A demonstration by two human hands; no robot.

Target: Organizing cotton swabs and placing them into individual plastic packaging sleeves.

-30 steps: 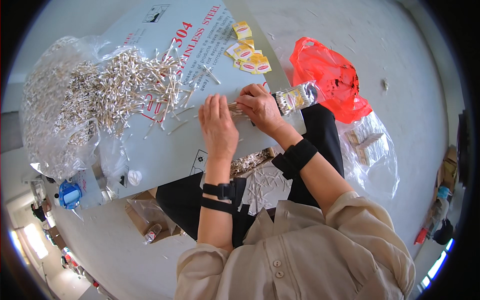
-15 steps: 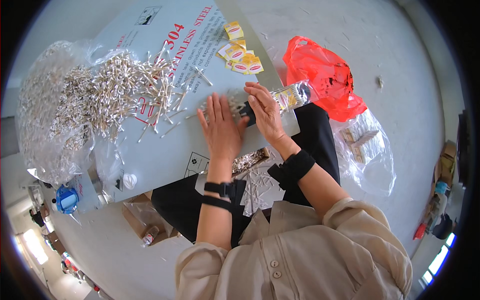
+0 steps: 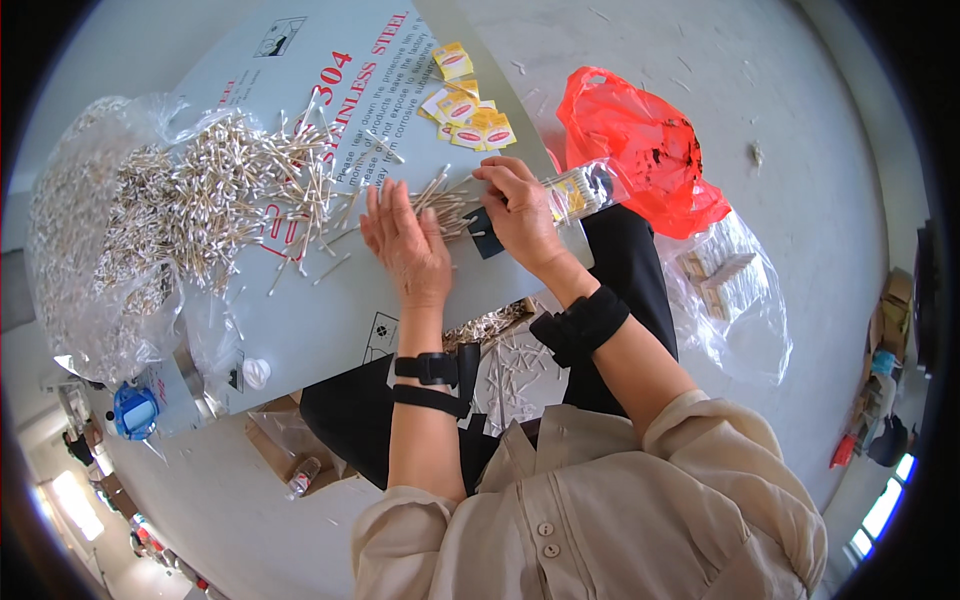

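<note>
Beside a loose bundle of cotton swabs (image 3: pixel 445 208) on the table, my left hand (image 3: pixel 408 245) is open, its fingers stretched out along the bundle's left side. Across from it, my right hand (image 3: pixel 520 212) is closed with curled fingers near the bundle's far right end; what lies between its fingertips is hidden. A small dark flat piece (image 3: pixel 487 238) rests under the swab ends, next to that hand. Right of the hand, a clear packet of swabs (image 3: pixel 575 193) with a yellow label lies at the table's edge. Several yellow-and-white label cards (image 3: pixel 480 128) are spread farther back.
A large heap of swabs (image 3: pixel 205 190) spills from a clear bag (image 3: pixel 75 230) on the left of the film-covered table (image 3: pixel 330 290). At the right are a red plastic bag (image 3: pixel 635 140) and a clear bag of packets (image 3: pixel 735 300). A box of swabs (image 3: pixel 490 325) is below the near edge.
My left hand has shifted left, away from the swab bundle, which now shows more plainly. My right hand's fingers have gone from stretched to curled.
</note>
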